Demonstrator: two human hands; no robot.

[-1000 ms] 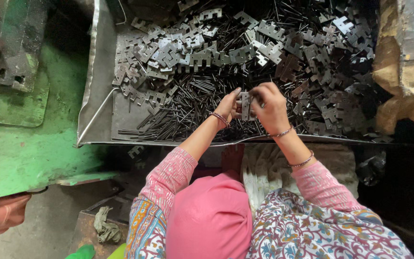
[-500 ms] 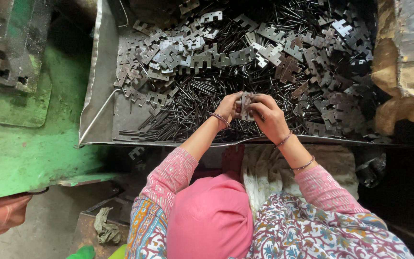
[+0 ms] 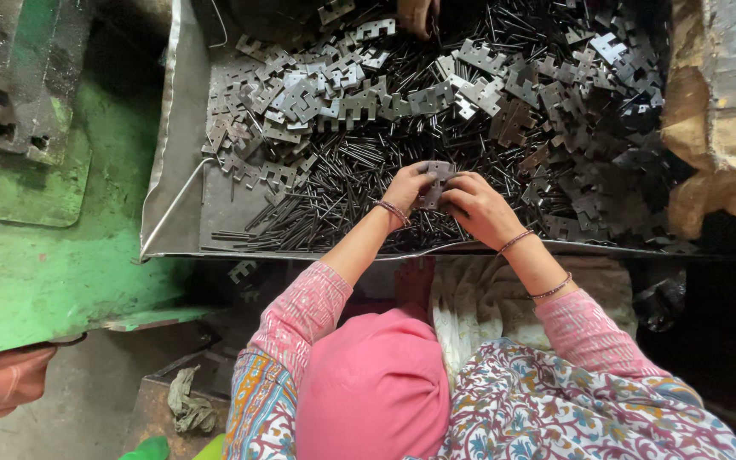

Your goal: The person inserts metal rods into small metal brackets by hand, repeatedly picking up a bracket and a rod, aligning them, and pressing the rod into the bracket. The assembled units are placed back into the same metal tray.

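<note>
The head view looks down on a person in pink sleeves leaning over a sheet-metal tray. The left hand and the right hand meet above the tray's near edge, both grips closed on one notched hinge plate held between the fingertips. Under the hands lies a bed of thin dark metal pins. Loose hinge plates heap across the tray's far half. A green machine base stands to the left.
</note>
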